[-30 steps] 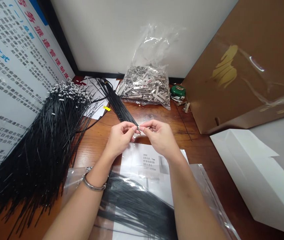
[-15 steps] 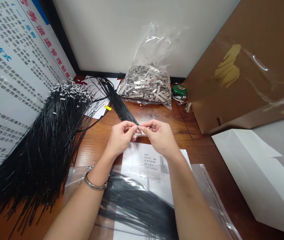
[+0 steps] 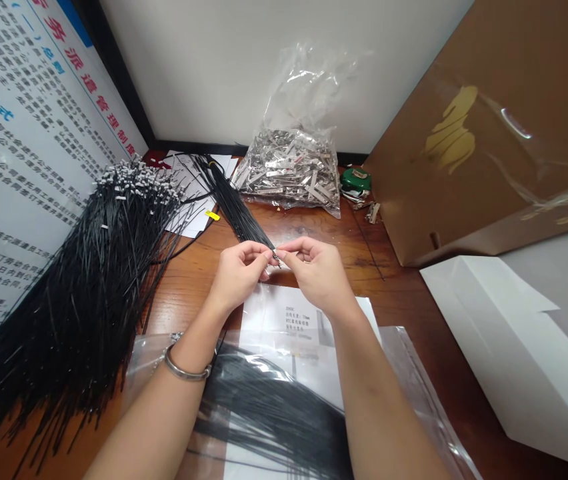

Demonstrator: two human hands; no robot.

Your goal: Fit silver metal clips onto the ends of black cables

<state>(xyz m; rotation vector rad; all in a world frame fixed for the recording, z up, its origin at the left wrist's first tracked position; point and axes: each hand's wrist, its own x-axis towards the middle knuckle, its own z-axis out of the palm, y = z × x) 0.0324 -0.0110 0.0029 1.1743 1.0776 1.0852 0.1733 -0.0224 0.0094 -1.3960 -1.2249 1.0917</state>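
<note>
My left hand [image 3: 239, 277] and my right hand [image 3: 319, 273] meet fingertip to fingertip above the table, both closed in a pinch. Between them is the near end of a black wire, at the end of the bundle of black wires [image 3: 239, 210] that lies away from me. Small light and dark bits show at the tips, too small to make out. Just below my hands is a printed sheet [image 3: 269, 310]. Under my forearms lies a clear plastic bag [image 3: 389, 360] with more black wires [image 3: 284, 393] in it.
A large heap of black wires [image 3: 79, 300] with white ends leans at left by a printed board [image 3: 9, 133]. Behind stand a clear bag of metal strips [image 3: 289, 167] and a green tape measure [image 3: 355, 179]. A brown box [image 3: 489, 133] and a white box [image 3: 509, 347] stand at right.
The view has shifted slightly. Both hands stay pinched together at the wire end, with only a small shift of the fingertips.
</note>
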